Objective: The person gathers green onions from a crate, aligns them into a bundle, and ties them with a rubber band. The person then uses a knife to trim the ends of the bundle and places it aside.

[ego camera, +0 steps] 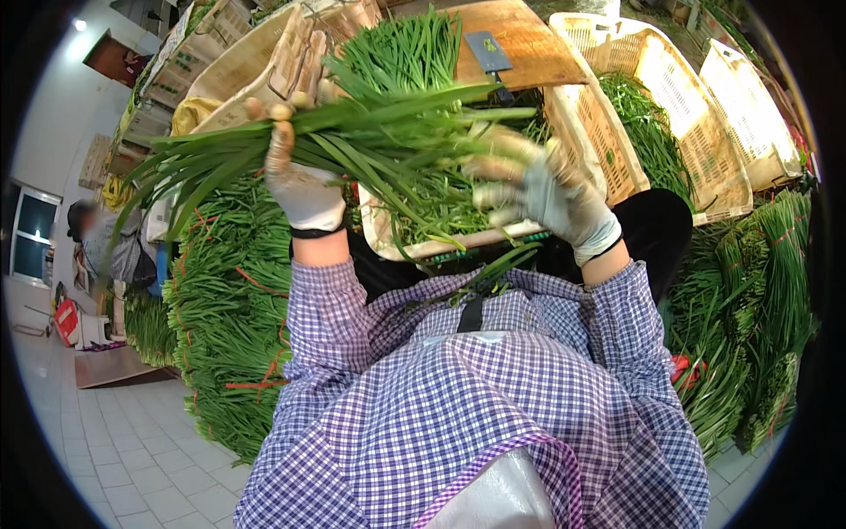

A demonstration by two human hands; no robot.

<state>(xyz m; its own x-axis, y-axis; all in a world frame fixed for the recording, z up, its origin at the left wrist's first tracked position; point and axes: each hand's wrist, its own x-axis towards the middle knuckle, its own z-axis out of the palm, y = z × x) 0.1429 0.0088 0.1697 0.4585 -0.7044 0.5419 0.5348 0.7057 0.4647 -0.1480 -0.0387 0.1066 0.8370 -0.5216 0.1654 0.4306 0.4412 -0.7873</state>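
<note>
My left hand (301, 175), in a stained white glove, grips a bunch of long flat green leaves, likely garlic chives (370, 142), held sideways over a plastic basket. My right hand (548, 192), gloved too and blurred, has its fingers spread by the right end of the bunch; whether it touches any leaves cannot be told. Below both hands, the basket (462, 248) holds loose leaves and trimmings. Beyond the bunch, a pile of cut chives (403, 53) lies beside a wooden board (538, 46), on which a cleaver (488, 51) rests. Some loose leaves lie on my lap.
Tied chive bundles (231, 311) are stacked at my left, more bundles (760, 278) at my right. A plastic crate (687, 99) with greens stands front right, another crate (753, 112) beyond it. Crates are stacked front left. A person (99, 244) is at the far left.
</note>
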